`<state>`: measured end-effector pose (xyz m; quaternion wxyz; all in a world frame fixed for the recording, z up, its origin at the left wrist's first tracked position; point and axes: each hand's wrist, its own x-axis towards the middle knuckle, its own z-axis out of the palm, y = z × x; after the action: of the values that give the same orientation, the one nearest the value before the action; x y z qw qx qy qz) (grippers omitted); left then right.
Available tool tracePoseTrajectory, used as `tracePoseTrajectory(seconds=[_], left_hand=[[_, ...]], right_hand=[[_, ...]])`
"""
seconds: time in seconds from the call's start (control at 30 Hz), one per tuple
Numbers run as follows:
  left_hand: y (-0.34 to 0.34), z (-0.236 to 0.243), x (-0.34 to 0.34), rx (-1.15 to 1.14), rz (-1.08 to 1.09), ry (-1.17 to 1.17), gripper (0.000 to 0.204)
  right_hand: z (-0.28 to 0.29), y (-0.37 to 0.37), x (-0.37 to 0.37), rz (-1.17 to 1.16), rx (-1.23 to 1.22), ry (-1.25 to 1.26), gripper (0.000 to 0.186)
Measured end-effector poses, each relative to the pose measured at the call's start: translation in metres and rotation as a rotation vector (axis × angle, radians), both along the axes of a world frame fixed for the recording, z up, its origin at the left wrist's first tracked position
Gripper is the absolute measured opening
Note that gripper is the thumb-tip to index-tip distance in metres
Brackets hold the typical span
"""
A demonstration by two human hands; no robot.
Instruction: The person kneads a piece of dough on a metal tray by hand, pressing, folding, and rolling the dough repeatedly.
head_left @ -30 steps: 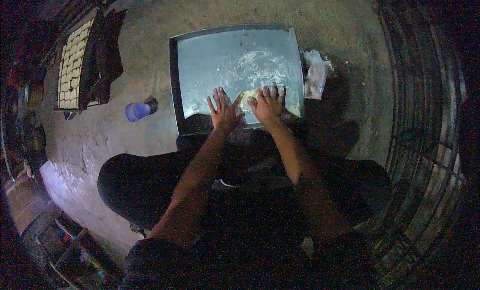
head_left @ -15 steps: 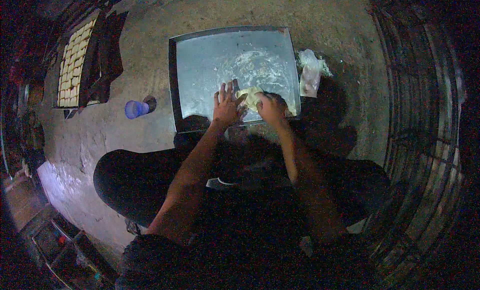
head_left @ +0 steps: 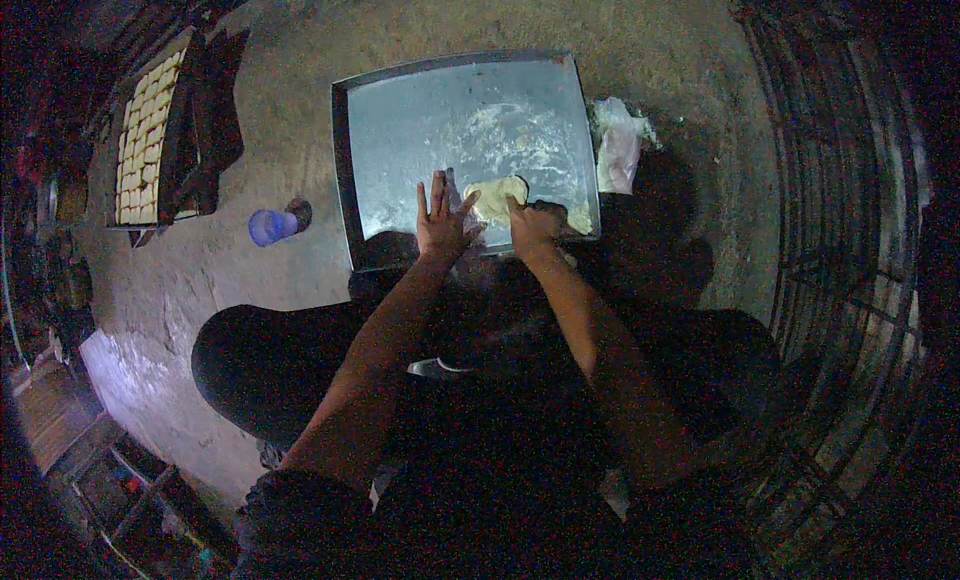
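A flattened, pale yellow piece of dough (head_left: 497, 198) lies on a floured metal tray (head_left: 400, 120), near its front edge. My left hand (head_left: 442, 228) rests on the tray at the dough's left side, fingers spread, with the thumb reaching its edge. My right hand (head_left: 538, 230) is closed at the dough's right edge; one digit presses on top, and the other fingers are curled and partly in shadow. White flour is smeared over the tray's middle and right. Another pale patch of dough or flour (head_left: 580, 220) shows in the front right corner.
A white plastic bag (head_left: 619, 155) with spilled flour lies right of the tray. On the floor to the left sits a translucent blue cup (head_left: 270, 226). Farther left, a dark tray (head_left: 180, 165) holds rows of pale dough pieces (head_left: 150, 140). Dark slatted bars (head_left: 840, 230) line the right side.
My left hand has shifted slightly left and down, and my right hand has drawn slightly lower, leaving more of the dough in sight. The dough looks flatter and wider.
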<state>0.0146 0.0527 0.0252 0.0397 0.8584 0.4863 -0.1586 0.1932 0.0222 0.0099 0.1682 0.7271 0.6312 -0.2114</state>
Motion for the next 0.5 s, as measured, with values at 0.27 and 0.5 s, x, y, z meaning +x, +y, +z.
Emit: tracePoseTrajectory(seconds=[0.27,0.5], left_hand=[[0.002,0.011,-0.006,-0.002,-0.020,-0.166,0.062],[-0.005,0.008,-0.001,0.022,-0.082,-0.328,0.059]], right_hand=[[0.032,0.025,0.021,-0.020,0.220,0.442,0.019],[-0.007,-0.004,0.021,-0.126,0.633,0.519,0.030]])
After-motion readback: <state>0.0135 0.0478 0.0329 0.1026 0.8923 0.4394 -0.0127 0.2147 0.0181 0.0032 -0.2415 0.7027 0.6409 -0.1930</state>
